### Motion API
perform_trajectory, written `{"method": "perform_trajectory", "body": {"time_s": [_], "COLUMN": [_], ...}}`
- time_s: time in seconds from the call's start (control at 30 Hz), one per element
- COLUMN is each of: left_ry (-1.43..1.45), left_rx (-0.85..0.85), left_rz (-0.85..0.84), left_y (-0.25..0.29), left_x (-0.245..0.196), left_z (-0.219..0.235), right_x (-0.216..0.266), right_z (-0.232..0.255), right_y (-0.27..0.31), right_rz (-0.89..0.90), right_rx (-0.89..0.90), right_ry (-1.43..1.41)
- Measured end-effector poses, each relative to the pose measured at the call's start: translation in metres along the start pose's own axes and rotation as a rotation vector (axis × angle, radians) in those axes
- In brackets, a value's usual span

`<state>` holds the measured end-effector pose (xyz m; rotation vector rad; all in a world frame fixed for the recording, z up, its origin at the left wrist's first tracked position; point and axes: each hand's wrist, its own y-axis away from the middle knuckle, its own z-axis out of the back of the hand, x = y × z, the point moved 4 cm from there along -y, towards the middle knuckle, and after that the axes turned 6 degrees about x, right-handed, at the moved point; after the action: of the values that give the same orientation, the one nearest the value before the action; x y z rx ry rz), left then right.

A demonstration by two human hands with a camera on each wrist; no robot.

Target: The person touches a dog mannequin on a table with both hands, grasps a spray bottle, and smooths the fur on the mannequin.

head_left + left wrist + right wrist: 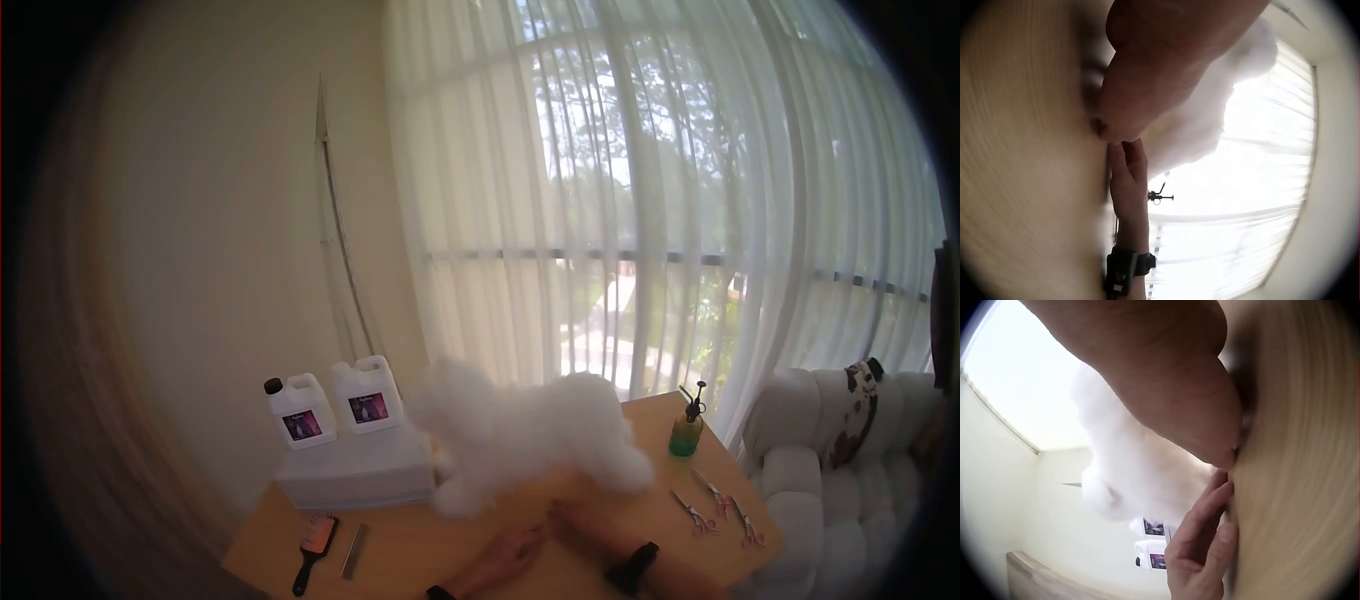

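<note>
Both hands lie low on the wooden table [400,575], with fingertips close together in front of a fluffy white dog-shaped figure [575,430]. My left hand [512,550] comes in from the lower left, its fingers loosely extended and holding nothing. From the other side my right hand [580,525] meets it, also without anything in its grasp. In the right wrist view the left hand [1200,550] rests along the tabletop with its thumb apart from the fingers. The right hand [1129,184] shows relaxed fingers in the left wrist view, under the white figure.
At left lie a brush [317,540] and a metal comb [353,552]. Two white jugs [300,412] stand on a white box [360,485]. Several pink-handled scissors [698,515] and a spray bottle [686,432] are at right, near a sofa [800,480].
</note>
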<state>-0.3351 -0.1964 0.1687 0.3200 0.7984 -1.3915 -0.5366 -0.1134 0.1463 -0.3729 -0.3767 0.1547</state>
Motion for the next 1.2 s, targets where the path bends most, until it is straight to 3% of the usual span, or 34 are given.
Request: {"method": "perform_trajectory", "body": {"time_s": [0.13, 0.33, 0.4, 0.43, 0.5, 0.63, 0.73, 0.8, 0.83, 0.87, 0.9, 1.0, 1.13, 1.2], "left_ry": [0.091, -0.03, -0.038, -0.041, 0.003, 0.068, -0.038, 0.683, 0.686, 0.545, 0.551, -0.026, 0.081, 0.087], "left_rx": [-0.076, -0.21, -0.086, -0.091, -0.11, -0.126, -0.179, -0.08, -0.077, -0.15, -0.146, -0.273, -0.289, -0.233], "left_rz": [0.123, 0.017, 0.076, 0.067, 0.199, 0.149, 0.073, 0.699, 0.707, 0.445, 0.458, -0.064, 0.062, 0.099], "left_y": [0.0, 0.0, -0.005, -0.008, -0.012, -0.01, -0.014, -0.018, -0.017, -0.015, -0.01, 0.0, 0.001, 0.002], "left_x": [-0.008, -0.011, -0.009, -0.025, -0.056, -0.042, -0.044, -0.029, -0.019, -0.012, 0.003, 0.031, 0.003, 0.005], "left_z": [0.004, 0.006, 0.007, 0.013, 0.024, 0.019, 0.02, 0.017, 0.011, 0.008, -0.001, -0.015, 0.004, 0.007], "right_x": [0.021, 0.01, -0.004, -0.006, -0.003, 0.002, -0.003, 0.007, 0.012, 0.016, 0.018, 0.017, 0.018, 0.017], "right_z": [0.026, 0.028, 0.02, 0.017, 0.022, 0.034, 0.031, 0.048, 0.056, 0.06, 0.06, 0.051, 0.051, 0.062], "right_y": [-0.002, -0.013, -0.019, -0.017, -0.013, -0.012, -0.013, -0.014, -0.017, -0.02, -0.022, -0.02, -0.023, -0.031], "right_rz": [-0.132, 0.004, -0.23, -0.228, -0.063, -0.049, 0.016, -0.037, -0.042, -0.122, -0.204, -0.245, -0.369, -0.263], "right_rx": [0.1, -0.026, 0.199, 0.194, 0.043, 0.037, -0.045, -0.049, -0.044, 0.028, 0.104, 0.031, 0.11, 0.089], "right_ry": [-0.122, -0.07, -0.215, -0.207, -0.13, -0.176, -0.225, -0.313, -0.32, -0.331, -0.342, -0.424, -0.516, -0.386]}}
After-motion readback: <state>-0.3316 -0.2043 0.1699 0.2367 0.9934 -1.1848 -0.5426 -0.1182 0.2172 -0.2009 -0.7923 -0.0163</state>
